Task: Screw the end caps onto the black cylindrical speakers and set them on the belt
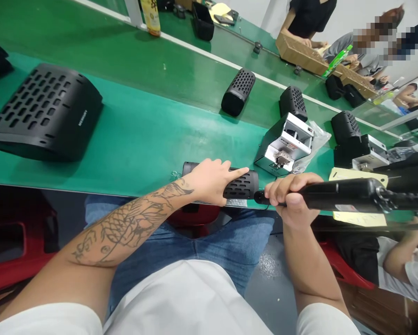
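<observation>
A black slotted housing lies on its side at the front edge of the green bench. My left hand is wrapped over its middle, the index finger stretched along the slots. In my right hand is a black electric screwdriver, held level with its cord running off to the right. The tool's nose meets the right end of the housing; its tip is hidden, so contact with a screw cannot be told. Just behind the right hand stands a silver and black screw feeder.
A large slotted housing stands at left. More housings sit along the bench's back, beside a clear plastic bag. Yellow paper lies under the tool. A bottle stands behind. Co-workers sit at the far right.
</observation>
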`<state>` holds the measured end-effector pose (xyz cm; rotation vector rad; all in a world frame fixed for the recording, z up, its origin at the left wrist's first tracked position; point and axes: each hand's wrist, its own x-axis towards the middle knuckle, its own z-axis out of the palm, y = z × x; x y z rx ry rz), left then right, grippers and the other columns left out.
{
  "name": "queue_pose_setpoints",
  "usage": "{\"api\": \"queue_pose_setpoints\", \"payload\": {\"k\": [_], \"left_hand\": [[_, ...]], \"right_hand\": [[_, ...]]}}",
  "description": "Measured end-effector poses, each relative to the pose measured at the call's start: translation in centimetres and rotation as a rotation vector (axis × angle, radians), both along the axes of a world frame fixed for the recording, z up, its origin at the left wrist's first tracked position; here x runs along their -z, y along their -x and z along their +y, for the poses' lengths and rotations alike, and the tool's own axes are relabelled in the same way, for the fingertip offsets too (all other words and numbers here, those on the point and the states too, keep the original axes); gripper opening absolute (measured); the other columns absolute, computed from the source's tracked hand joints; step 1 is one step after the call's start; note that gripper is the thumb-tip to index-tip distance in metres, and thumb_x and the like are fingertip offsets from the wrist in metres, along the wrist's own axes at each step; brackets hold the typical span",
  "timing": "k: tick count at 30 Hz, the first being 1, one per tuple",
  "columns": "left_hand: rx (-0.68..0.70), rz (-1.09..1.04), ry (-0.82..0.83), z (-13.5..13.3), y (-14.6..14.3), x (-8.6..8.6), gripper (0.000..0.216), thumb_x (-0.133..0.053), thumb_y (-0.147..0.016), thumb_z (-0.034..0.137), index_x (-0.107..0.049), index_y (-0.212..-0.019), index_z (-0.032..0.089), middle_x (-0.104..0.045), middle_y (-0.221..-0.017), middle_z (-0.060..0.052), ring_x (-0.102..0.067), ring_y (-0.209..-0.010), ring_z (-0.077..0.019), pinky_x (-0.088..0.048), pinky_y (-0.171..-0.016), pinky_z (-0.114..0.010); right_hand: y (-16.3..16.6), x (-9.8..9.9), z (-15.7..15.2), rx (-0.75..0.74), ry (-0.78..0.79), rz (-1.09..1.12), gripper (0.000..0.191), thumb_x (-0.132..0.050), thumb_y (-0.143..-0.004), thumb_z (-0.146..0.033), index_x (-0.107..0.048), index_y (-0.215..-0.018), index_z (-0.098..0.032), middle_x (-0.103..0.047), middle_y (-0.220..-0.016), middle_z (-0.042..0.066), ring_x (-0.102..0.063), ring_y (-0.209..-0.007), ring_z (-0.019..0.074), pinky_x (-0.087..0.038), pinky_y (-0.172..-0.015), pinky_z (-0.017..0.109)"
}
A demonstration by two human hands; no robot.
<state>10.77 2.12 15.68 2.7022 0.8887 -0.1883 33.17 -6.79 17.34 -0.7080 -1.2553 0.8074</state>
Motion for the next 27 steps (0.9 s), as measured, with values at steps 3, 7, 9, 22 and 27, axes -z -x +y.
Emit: {"api": "queue_pose_setpoints", "payload": {"k": [3, 7, 9, 22, 27], "left_hand": [[-0.005, -0.008, 0.004, 0.0, 0.1, 0.2, 0.122, -0.093, -0.096, 0.055, -0.041, -0.205, 0.039, -0.080, -0.158, -0.022, -0.083, -0.128, -0.0470, -0.061, -0.102, -0.050], [-0.011, -0.010, 0.003, 0.1, 0.1, 0.5, 0.123, -0.093, -0.095, 0.057, -0.040, -0.205, 0.039, -0.080, -0.156, -0.022, -0.083, -0.126, -0.0474, -0.062, -0.100, -0.050], [-0.008, -0.005, 0.002, 0.0, 0.1, 0.4, 0.124, -0.094, -0.095, 0.057, -0.039, -0.205, 0.038, -0.080, -0.157, -0.022, -0.083, -0.126, -0.0471, -0.062, -0.100, -0.050], [-0.068, 0.059, 0.033, -0.3, -0.3, -0.1, 0.128, -0.097, -0.098, 0.051, -0.034, -0.208, 0.035, -0.082, -0.158, -0.023, -0.086, -0.132, -0.0483, -0.067, -0.107, -0.053], [-0.111, -0.111, 0.059, 0.3, 1.5, 0.5, 0.119, -0.098, -0.099, 0.059, -0.048, -0.203, 0.031, -0.065, -0.190, -0.028, -0.078, -0.159, -0.0557, -0.066, -0.130, -0.065]], "right_hand": [[0.3, -0.1, -0.1, -0.104, 0.003, -0.059, 0.043, -0.110, -0.099, -0.044, -0.070, -0.088, -0.029, -0.065, -0.059, -0.011, -0.058, -0.042, 0.0110, -0.062, -0.053, 0.027], [0.3, -0.4, 0.3, -0.164, 0.024, -0.096, 0.043, -0.109, -0.100, -0.044, -0.070, -0.088, -0.029, -0.065, -0.059, -0.010, -0.058, -0.043, 0.0110, -0.062, -0.054, 0.026], [0.2, -0.5, 0.4, -0.178, 0.029, -0.090, 0.041, -0.108, -0.101, -0.043, -0.071, -0.090, -0.029, -0.065, -0.059, -0.010, -0.057, -0.043, 0.0112, -0.062, -0.054, 0.027], [-2.1, -0.9, 1.8, 0.047, -0.001, -0.058, 0.043, -0.110, -0.097, -0.062, -0.081, -0.100, -0.030, -0.068, -0.061, -0.010, -0.058, -0.042, 0.0140, -0.061, -0.051, 0.033], [-8.2, -1.2, 8.2, 0.661, -0.102, -0.134, 0.055, -0.111, -0.089, -0.071, -0.075, -0.094, -0.030, -0.067, -0.064, -0.007, -0.063, -0.050, 0.0182, -0.059, -0.056, 0.040]]}}
